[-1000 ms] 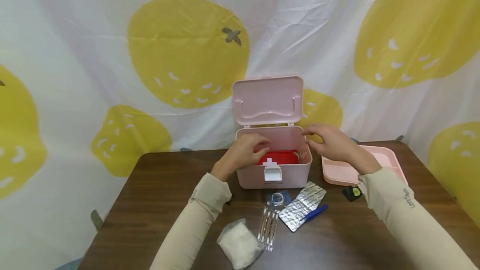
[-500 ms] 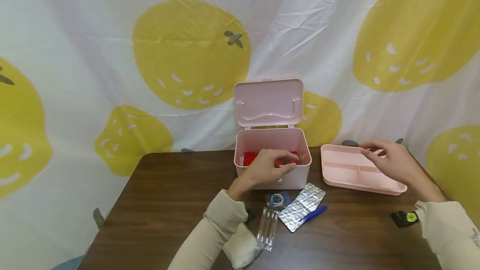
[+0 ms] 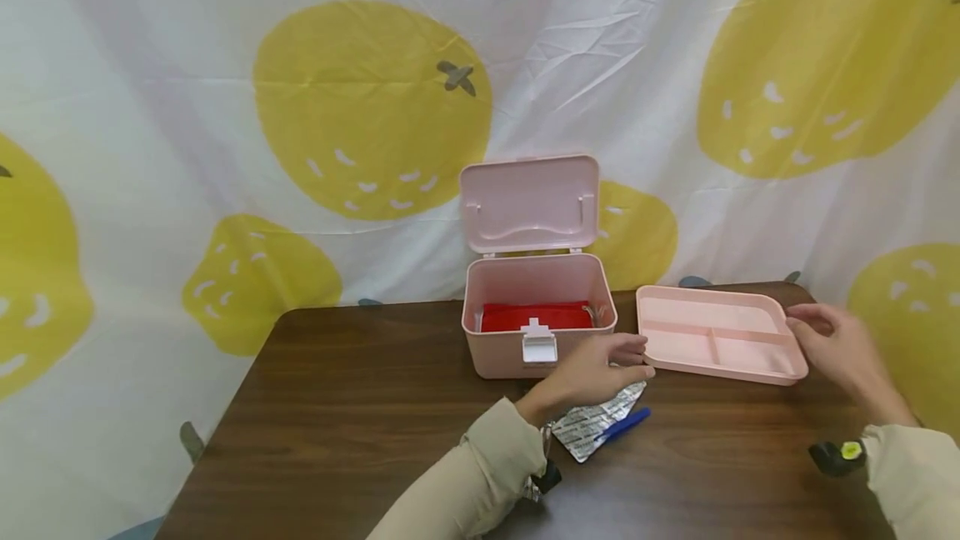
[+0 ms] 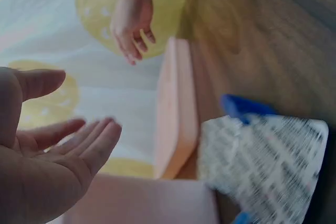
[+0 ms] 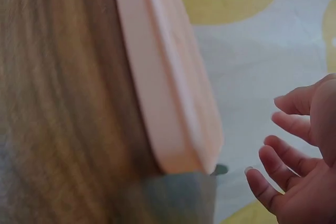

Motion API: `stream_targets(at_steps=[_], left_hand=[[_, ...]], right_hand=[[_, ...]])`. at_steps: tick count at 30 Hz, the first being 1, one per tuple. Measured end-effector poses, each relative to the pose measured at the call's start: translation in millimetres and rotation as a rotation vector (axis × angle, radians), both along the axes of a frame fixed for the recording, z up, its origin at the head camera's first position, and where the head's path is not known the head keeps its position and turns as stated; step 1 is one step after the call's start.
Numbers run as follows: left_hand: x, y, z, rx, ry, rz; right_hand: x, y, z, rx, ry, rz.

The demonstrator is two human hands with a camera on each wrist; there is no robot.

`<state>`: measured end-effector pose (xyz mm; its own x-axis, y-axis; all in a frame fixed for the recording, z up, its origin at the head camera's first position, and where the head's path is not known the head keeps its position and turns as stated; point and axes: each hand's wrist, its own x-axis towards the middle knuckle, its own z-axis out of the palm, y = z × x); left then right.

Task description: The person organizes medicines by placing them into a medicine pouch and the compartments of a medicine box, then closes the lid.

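A shallow pink tray with dividers lies on the table, right of the pink first-aid box. At the tray's right end is my right hand, fingers loosely bent; the right wrist view shows that hand apart from the tray's edge with nothing in it. My left hand reaches to the tray's near left corner, its fingers relaxed and holding nothing. In the left wrist view the hand hovers over the box's side. Beneath it lie a silver blister pack and a blue pen-like tool.
The box lid stands raised against the patterned curtain. A red pouch lies inside the box, behind its white latch. My left sleeve covers other small items on the brown table.
Both hands have left the box. My right hand has moved right to the tray's far end, and my left hand has moved right and nearer, to the tray's left corner.
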<state>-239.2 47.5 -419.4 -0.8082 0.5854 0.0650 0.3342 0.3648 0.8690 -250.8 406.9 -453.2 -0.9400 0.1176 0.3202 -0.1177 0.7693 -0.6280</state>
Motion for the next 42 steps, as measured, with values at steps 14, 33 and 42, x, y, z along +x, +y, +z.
stream_targets(at_steps=[14, 33, 42], left_hand=[[-11.9, 48, -26.4, 0.103, -0.237, 0.164], [-21.0, 83, -47.7, 0.254, -0.431, 0.463], [-21.3, 83, -40.6, 0.359, -0.390, 0.421]], right_hand=[[-7.3, 12, -27.4, -0.037, -0.158, -0.111], [-7.2, 10, -37.3, -0.139, -0.349, -0.111], [-3.5, 17, -33.7, -0.171, -0.301, -0.142]])
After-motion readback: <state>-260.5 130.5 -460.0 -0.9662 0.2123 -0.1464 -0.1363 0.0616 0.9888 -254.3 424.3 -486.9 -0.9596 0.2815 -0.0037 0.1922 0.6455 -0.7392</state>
